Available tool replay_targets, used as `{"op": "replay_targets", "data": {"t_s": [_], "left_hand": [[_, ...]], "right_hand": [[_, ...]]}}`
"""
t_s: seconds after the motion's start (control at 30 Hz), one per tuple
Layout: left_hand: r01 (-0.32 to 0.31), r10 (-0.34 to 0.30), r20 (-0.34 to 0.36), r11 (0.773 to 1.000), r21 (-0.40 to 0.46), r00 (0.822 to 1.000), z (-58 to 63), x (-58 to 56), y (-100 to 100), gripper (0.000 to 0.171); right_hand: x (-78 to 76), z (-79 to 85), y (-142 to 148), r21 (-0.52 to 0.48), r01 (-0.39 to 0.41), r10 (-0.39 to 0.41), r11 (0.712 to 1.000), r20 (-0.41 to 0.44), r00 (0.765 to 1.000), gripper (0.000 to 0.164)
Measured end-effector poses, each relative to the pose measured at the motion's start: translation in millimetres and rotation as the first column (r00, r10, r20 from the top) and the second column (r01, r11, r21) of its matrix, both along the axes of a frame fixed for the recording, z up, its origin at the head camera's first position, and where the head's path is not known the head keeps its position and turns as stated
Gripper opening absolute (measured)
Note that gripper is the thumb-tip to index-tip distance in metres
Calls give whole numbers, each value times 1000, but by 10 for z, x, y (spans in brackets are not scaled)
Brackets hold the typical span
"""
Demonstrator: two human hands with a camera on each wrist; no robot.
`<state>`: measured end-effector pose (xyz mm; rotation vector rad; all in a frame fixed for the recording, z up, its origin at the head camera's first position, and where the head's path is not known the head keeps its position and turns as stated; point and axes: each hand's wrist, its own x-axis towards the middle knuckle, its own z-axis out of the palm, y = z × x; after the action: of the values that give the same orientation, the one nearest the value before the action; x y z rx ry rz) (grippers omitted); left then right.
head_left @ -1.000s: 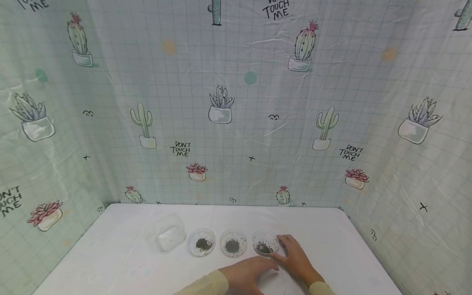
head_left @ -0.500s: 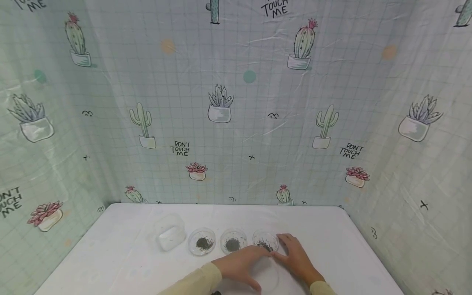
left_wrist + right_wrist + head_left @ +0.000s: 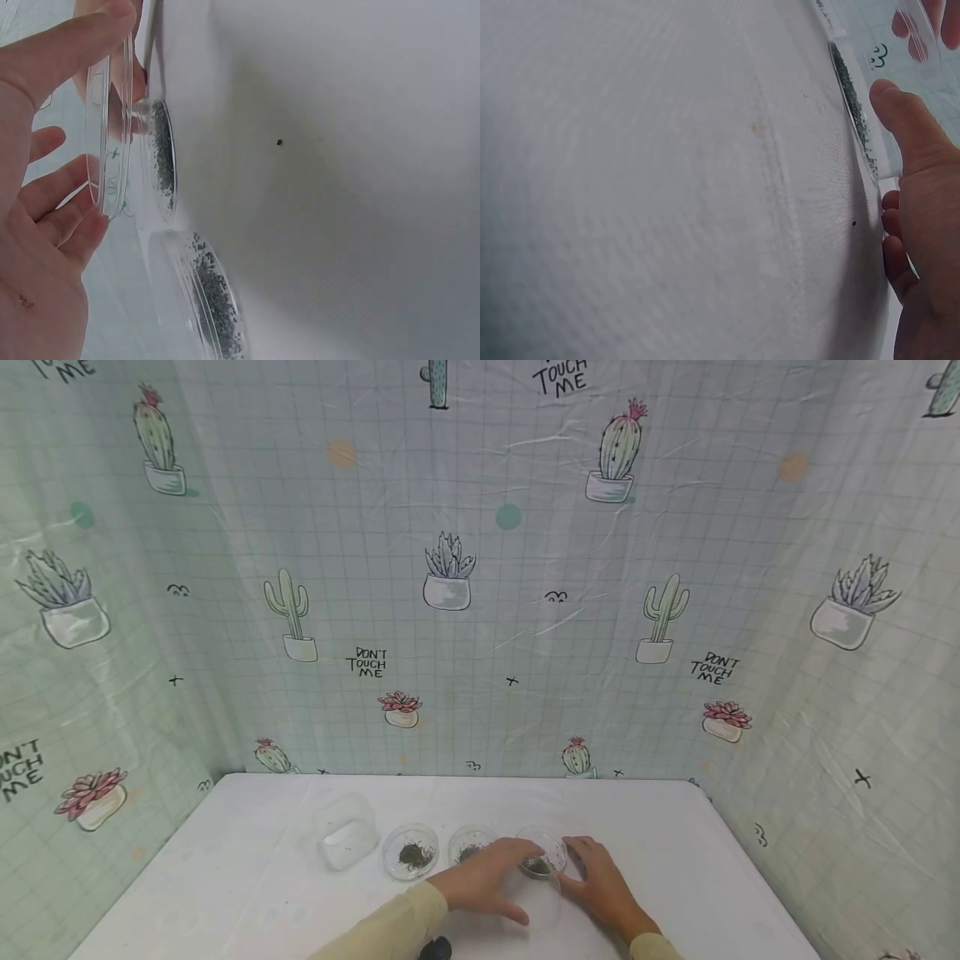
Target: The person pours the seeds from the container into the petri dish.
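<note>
In the head view my left hand (image 3: pixel 483 875) is stretched over the front of the row of dishes. Its thumb and fingers hold a clear petri dish lid (image 3: pixel 111 176) by the edge, seen on its side in the left wrist view. The rightmost petri dish (image 3: pixel 543 836), with dark granules spread on its bottom, stands beside this hand. My right hand (image 3: pixel 603 885) curves around the right side of that dish, thumb in front and fingers behind. The middle dish (image 3: pixel 461 837) also bears dark granules and is partly hidden by the left hand.
A third petri dish (image 3: pixel 392 864) with a dark granule heap stands at the left of the row. Beyond it is a translucent plastic box (image 3: pixel 347 814). A black rounded object (image 3: pixel 435 948) shows by the left sleeve. A cactus-print sheet (image 3: pixel 480 635) hangs behind the white table (image 3: pixel 247 877).
My left hand has moved forward and a little left with the lid, from the near side of the table up to the dishes, now covering part of the middle one. The right hand has stayed put.
</note>
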<state>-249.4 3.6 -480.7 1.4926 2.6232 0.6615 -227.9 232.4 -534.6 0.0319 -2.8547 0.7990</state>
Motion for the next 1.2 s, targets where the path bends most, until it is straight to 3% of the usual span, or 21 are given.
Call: {"op": "replay_targets", "data": {"t_s": [0.13,0.4,0.5,0.83,1.2], "left_hand": [[-30,30,-18,1000,7,999,18,-24,24,86],[-123,123,45,992,-16,991,-8,-84,125,84],[-144,145,34,989,-38,989,-32,-105,167,84],[-158,156,-40,985,-65,987,-69,-165,255,82],[-164,161,-40,984,-72,986,-154,-257,329,79]], "right_hand": [[0,-1,6,-10,-1,1,1000,-4,1000,68],[0,1,10,-5,-5,5,1000,17,1000,74],[4,4,15,-7,-7,7,1000,17,1000,74],[1,-32,19,-1,-12,12,1000,-20,1000,72],[1,-24,25,-7,-19,19,1000,-7,1000,75]]}}
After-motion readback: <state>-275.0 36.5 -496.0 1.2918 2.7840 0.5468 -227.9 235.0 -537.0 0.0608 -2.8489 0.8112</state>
